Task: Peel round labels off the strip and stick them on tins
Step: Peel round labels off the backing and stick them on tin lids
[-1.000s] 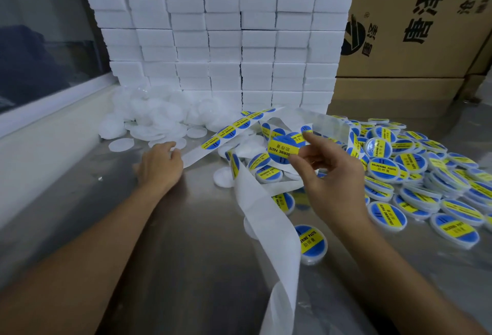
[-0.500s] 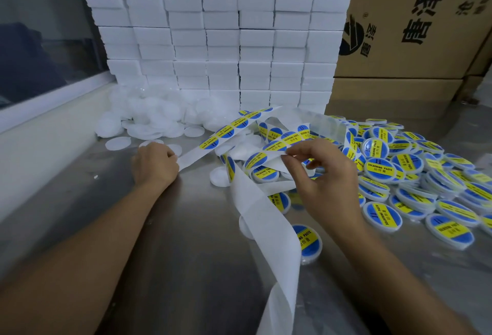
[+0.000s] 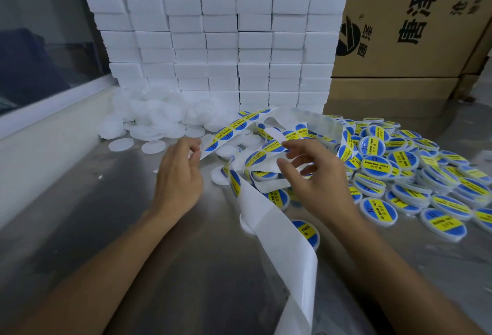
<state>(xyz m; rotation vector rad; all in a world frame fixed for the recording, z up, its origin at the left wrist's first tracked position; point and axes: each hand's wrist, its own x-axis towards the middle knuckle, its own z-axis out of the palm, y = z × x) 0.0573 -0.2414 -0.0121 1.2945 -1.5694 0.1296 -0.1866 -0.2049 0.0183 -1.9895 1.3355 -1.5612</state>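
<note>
Mid-frame, the left hand (image 3: 177, 175) is pinching the flimsy strip (image 3: 234, 128) while the right hand (image 3: 310, 172), fingers loosely spread, is seemingly picking at a thin, curl-prone label (image 3: 269, 148) (lift an edge), unlabelled tins (image 3: 149, 132) waiting upper left.

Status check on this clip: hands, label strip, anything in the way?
Left hand pinches the label strip at its near end. Right hand fingers spread at a label, grip unclear. Spent backing trails across the table; labelled tins heaped right.
</note>
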